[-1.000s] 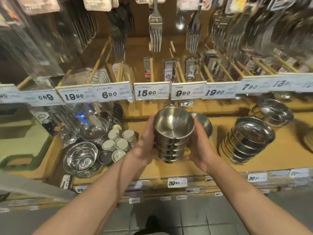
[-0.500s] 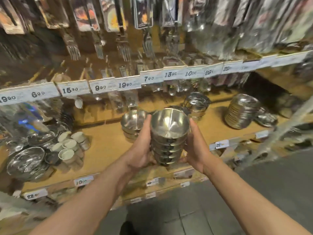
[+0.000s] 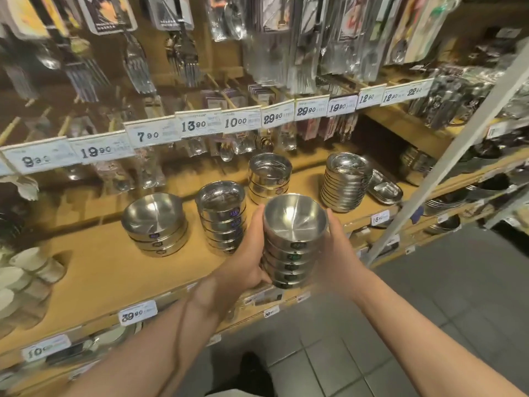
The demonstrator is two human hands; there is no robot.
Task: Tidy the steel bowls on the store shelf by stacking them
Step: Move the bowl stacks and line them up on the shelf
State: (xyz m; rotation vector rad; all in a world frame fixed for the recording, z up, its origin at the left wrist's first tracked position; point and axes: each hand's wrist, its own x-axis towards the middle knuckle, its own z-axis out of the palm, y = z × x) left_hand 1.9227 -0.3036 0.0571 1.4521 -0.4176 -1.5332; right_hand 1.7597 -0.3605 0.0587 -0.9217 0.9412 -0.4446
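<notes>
Polished steel, slick and rigid: bowl stack (image 3: 293,242) held above the shelf (image 3: 94,270) edge, left hand (image 3: 247,263) and right hand (image 3: 333,253) clasping its sides. Probably weighty; best supported low.

Five stacks of steel bowls show: one held stack (image 3: 294,242) of five, and four on the shelf (image 3: 108,270) behind it, the leftmost stack (image 3: 156,224) counting three.

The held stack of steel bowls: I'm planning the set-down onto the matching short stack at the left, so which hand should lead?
Probably the left hand: it grips the held stack of steel bowls on the side facing the short three-bowl steel stack; the right hand grips the far side.
</notes>
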